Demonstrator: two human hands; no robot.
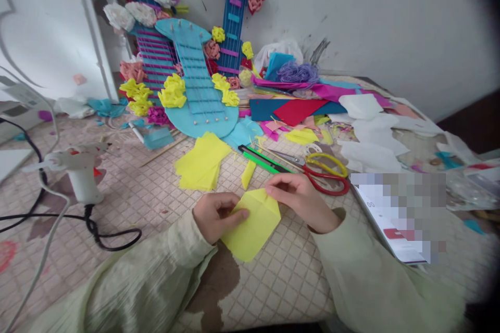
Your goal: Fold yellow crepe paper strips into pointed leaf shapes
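Observation:
A sheet of yellow crepe paper (250, 231) is held up between both hands above the table, its upper right edge folded over. My left hand (219, 214) pinches its left side, thumb on top and fingers behind. At the upper right corner, my right hand (302, 199) grips the folded edge between thumb and fingers. Just beyond lie a stack of yellow paper pieces (203, 162) and a narrow yellow strip (248, 174). A green utility knife (263, 160) and red-and-yellow scissors (326, 171) rest close to my right hand.
A white glue gun (84, 171) with a black cord stands at left. Behind, a light-blue paper harp-like shape (197, 88) and dark-blue strung pieces (231, 31) lean with paper flowers. Paper scraps (371, 132) cover the back right. A phone (390, 218) lies at right.

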